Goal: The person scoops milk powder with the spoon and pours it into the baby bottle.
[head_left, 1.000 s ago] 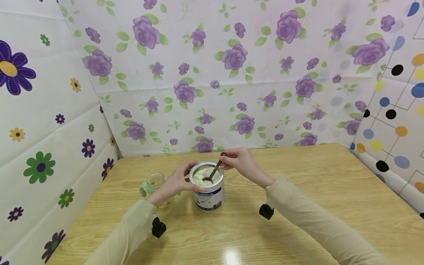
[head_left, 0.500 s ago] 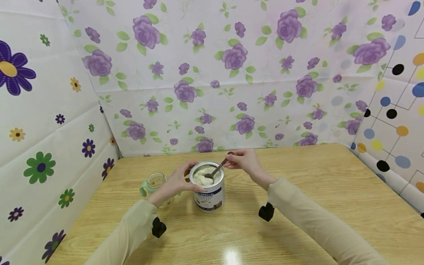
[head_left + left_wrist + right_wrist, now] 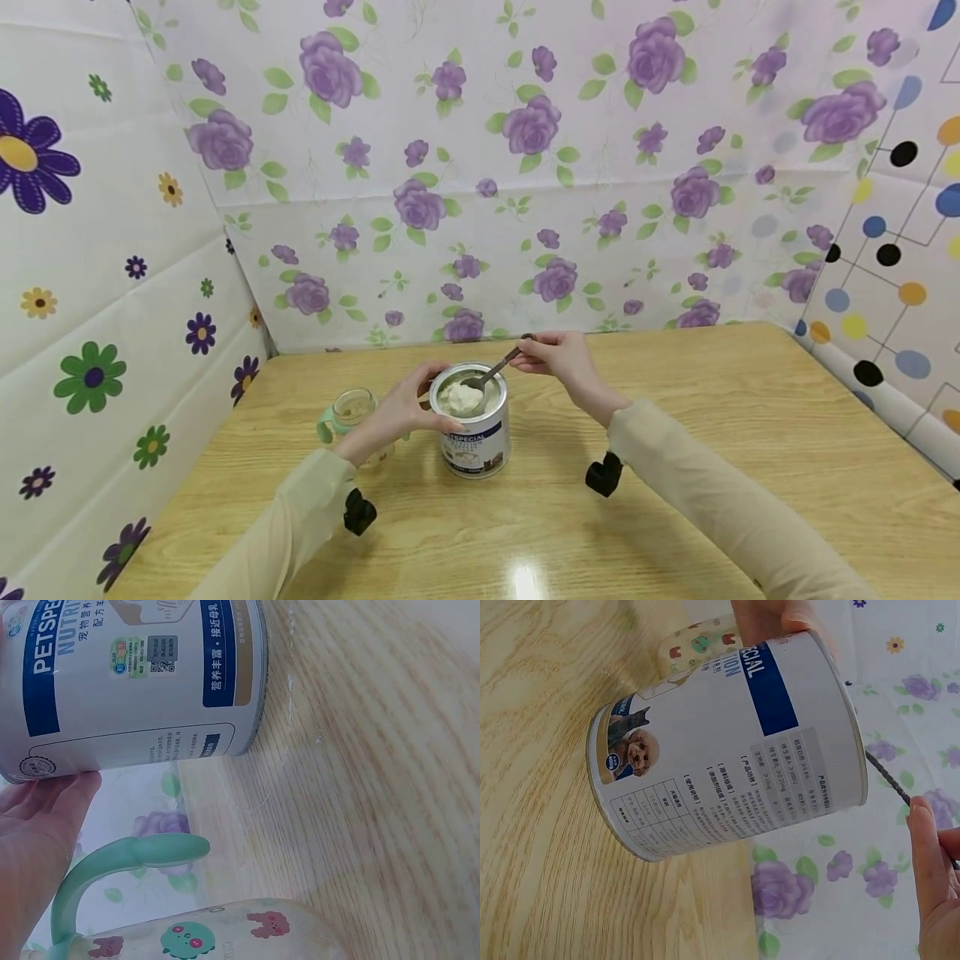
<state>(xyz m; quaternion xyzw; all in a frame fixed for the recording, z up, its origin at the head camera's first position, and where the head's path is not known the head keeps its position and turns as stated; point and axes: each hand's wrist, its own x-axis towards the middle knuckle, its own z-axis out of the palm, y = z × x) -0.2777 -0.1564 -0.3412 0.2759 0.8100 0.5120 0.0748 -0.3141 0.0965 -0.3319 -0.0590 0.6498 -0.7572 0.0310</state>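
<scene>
An open can of pet milk powder (image 3: 474,450) stands upright on the wooden table. My left hand (image 3: 405,408) grips it round the upper left side, thumb in front near the rim. Between the thumb and fingers of my right hand (image 3: 558,362) is the handle of a dark spoon (image 3: 501,364). Its bowl, at the can's mouth, carries a heaped mound of pale powder (image 3: 462,398). In the right wrist view the can (image 3: 727,750) hides the spoon's bowl. Partly behind my left wrist stands a clear cup with green handles (image 3: 352,408).
In the left wrist view the cup's green handle (image 3: 135,855) curves close beside my left hand. Patterned cloth (image 3: 480,200) hangs along the table's back and both sides. The bare wooden tabletop (image 3: 712,400) extends to the right.
The spoon has come up and slightly right from inside the can, its bowl now heaped with powder. My right hand has shifted right with it. My left hand and the can stay in place.
</scene>
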